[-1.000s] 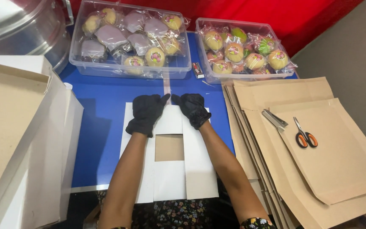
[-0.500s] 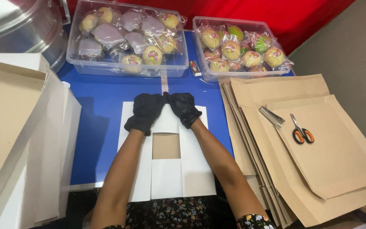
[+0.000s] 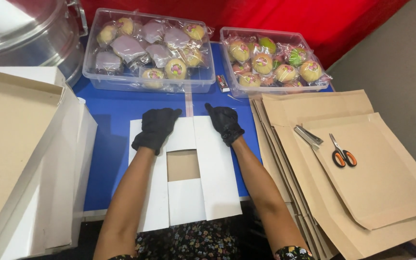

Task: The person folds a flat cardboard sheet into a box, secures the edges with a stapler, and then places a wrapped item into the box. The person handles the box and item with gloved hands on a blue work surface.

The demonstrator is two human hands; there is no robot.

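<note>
A flat white cardboard box blank point(image 3: 215, 168) with a square window cut in its middle lies on the blue table point(image 3: 109, 120), its near end hanging over the table edge. My left hand point(image 3: 156, 129), in a black glove, presses flat on the blank's far left corner. In a matching glove, my right hand point(image 3: 225, 123) rests flat on the far right part, fingers pointing away from me. Neither hand holds anything.
Two clear plastic tubs of wrapped round pastries point(image 3: 150, 50) point(image 3: 270, 62) stand at the back. A metal steamer pot point(image 3: 25, 33) is far left. White boxes point(image 3: 39, 159) stack at left. Brown cardboard sheets point(image 3: 371, 183) at right carry orange-handled scissors point(image 3: 342, 154) and a metal stapler point(image 3: 308, 136).
My two hands, close together half a second ago at the blank's far edge, have spread apart to its left and right sides.
</note>
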